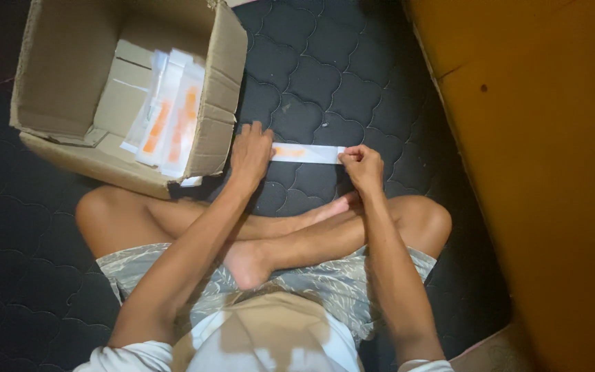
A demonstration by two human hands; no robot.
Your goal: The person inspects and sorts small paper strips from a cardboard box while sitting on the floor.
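Head view: both hands on one long white packet [309,153] with orange mark, held flat and level just above dark quilted mat [325,76], in front of crossed legs. Left hand [251,153] closed over packet's left end, fingers on top. Right hand [361,165] pinching right end, fist-like. Open cardboard box [70,83] just left of left hand, on mat; stack of similar packets [170,114] inside, leaning against right wall. Orange surface [552,172] at right.

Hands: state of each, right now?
Left hand: closed on one end of the white strip packet.
Right hand: closed on its other end.
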